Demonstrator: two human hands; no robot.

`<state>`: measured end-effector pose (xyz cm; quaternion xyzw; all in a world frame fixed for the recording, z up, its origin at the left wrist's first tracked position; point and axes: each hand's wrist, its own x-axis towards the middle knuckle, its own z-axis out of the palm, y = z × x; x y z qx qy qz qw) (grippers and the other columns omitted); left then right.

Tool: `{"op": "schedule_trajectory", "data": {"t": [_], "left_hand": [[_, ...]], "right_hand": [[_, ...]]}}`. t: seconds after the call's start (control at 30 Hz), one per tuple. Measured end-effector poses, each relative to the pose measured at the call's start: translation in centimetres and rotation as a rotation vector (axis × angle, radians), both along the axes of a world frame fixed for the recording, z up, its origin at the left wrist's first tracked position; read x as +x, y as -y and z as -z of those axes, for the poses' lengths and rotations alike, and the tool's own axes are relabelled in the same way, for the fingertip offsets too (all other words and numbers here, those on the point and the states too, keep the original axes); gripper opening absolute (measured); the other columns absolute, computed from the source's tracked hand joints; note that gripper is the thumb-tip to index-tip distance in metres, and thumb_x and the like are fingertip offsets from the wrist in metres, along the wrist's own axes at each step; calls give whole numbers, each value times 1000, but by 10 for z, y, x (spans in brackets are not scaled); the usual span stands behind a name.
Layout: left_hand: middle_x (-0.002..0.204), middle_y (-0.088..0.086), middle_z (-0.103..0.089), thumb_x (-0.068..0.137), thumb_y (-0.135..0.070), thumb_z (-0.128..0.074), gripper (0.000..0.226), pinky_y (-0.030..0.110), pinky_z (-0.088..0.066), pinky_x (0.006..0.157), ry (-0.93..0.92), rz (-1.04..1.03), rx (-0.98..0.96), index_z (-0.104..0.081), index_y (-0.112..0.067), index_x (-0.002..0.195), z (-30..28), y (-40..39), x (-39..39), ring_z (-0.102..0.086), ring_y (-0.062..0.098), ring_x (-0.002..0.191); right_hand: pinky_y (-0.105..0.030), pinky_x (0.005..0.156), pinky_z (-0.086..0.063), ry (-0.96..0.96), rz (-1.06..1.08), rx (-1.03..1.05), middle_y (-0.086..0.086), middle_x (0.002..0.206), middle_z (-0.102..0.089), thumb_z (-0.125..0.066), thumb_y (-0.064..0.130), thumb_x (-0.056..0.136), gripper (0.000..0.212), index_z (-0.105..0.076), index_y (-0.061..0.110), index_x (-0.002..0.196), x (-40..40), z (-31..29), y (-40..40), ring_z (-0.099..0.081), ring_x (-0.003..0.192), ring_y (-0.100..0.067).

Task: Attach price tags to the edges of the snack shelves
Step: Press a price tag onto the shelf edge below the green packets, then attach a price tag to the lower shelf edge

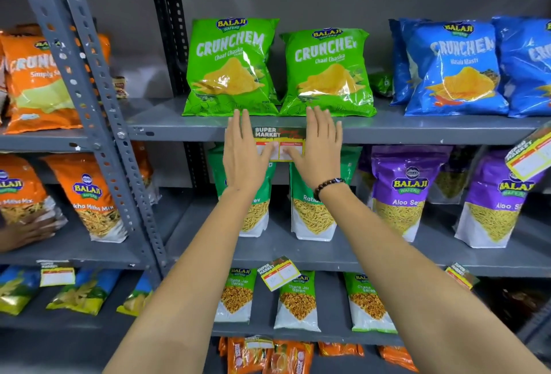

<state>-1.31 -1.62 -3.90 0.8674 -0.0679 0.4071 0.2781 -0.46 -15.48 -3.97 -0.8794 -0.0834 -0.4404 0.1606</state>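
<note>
A yellow and red "Super Market" price tag [279,143] hangs on the front edge of the grey upper shelf [179,132], below two green Crunchem bags [231,66]. My left hand [246,153] lies flat with fingers up, its thumb pressing the tag's left half. On the tag's right half rests the thumb of my right hand [320,150], also flat, a bead bracelet on its wrist. Neither hand grips anything.
Other tags hang on nearby shelf edges: a tilted one at the far right [530,156], one in the lower middle [278,273], one at the lower left [56,273]. Blue, orange and purple snack bags fill the shelves. Another person's hand [29,229] reaches in at the left.
</note>
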Motion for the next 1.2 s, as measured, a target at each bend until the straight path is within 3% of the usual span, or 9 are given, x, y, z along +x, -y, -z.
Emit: {"op": "schedule_trajectory", "data": {"t": [0.07, 0.17, 0.3, 0.53, 0.73, 0.9, 1.07, 1.2], "left_hand": [[151, 24, -21, 86, -36, -64, 80, 44, -18, 115, 25, -34, 19, -21, 2, 141, 32, -2, -8, -19, 36, 140], [150, 27, -23, 86, -36, -62, 76, 48, -21, 113, -67, -73, 75, -26, 3, 140, 91, -8, -18, -22, 41, 138], [145, 29, -31, 80, -27, -72, 68, 55, -30, 108, -246, -104, 180, -40, 1, 133, 170, -22, -29, -31, 46, 133], [149, 30, -19, 80, -24, -73, 36, 55, -18, 112, -538, -20, 252, -66, -4, 110, 260, -39, -31, -15, 47, 138], [145, 33, -28, 73, -19, -80, 17, 60, -24, 108, -620, -20, 287, -73, -6, 81, 302, -36, -15, -24, 52, 133], [149, 30, -20, 80, -19, -72, 16, 51, -15, 114, -629, -28, 199, -71, -3, 83, 313, -31, -4, -15, 46, 138], [149, 26, -26, 88, -10, -63, 11, 50, -11, 117, -618, 3, 95, -65, -3, 80, 311, -34, -2, -13, 41, 140], [142, 24, -41, 85, 0, -59, 8, 54, -22, 113, -531, 81, 128, -60, -2, 77, 307, -42, -8, -24, 41, 137]], "right_hand": [[-54, 113, -17, 78, -61, -126, -21, 147, -33, -64, 35, 82, 75, -25, 4, 139, -11, 31, 2, -24, 137, -35], [-53, 110, -22, 83, -127, -308, -21, 142, -41, -67, 30, 80, 70, -33, 4, 135, -24, 87, 2, -27, 134, -32], [-57, 98, -41, -134, -118, -491, -17, 134, -53, -78, 31, 71, 59, -54, 8, 121, -32, 154, -1, -47, 125, -34], [-60, 91, -45, -438, -62, -623, -19, 128, -58, -87, 21, 59, 38, -72, 13, 92, -18, 224, -6, -52, 119, -36], [-61, 92, -43, -503, -48, -601, -22, 127, -58, -84, 13, 62, 18, -72, 10, 75, -3, 253, -6, -51, 119, -40], [-51, 89, -50, -483, -54, -534, -19, 114, -65, -85, 14, 58, 17, -70, 11, 63, 5, 259, -13, -57, 112, -35], [-54, 90, -46, -503, -133, -354, -19, 105, -67, -80, 7, 64, 14, -67, 5, 69, 9, 265, -12, -56, 111, -40], [-60, 96, -39, -559, -170, -202, -21, 107, -66, -71, -3, 71, 12, -63, -1, 80, -4, 280, -7, -52, 115, -43]]}}
